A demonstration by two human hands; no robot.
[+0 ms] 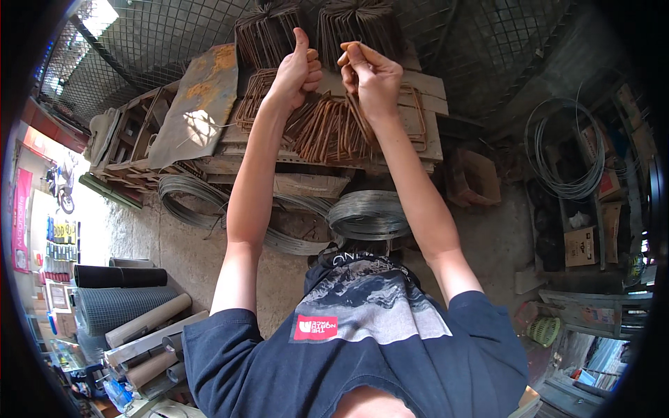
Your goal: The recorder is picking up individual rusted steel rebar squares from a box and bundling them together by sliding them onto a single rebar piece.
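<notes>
The left hand (296,73) is being held up over the counter (431,90), its thumb being pointed away from the body and its other fingers being curled closed; nothing is being shown in it. The right hand (376,75) is being held just beside it, with the fingers bent and the thumb being brought against or near the index finger; whether anything is being gripped there cannot be told.

Nearest to both hands, a fan of rusty bent rods (327,132) is being carried by the counter, its right end being partly covered by the right forearm (411,171). Whether the rods are being touched cannot be made out. More rusty frames (252,101) are being supported to the left of the fan, and two upright bundles, a left bundle (268,35) and a right bundle (359,35), are being stood behind it. A stained sheet (202,94) is being draped over the counter's left part.

In front of the counter, coils of grey wire (369,216) are being borne low down, near the floor (498,233). A box (477,177) is being seen to the right, while a roll of mesh (122,310) is being shown at lower left, just beside a black roll (120,276).
</notes>
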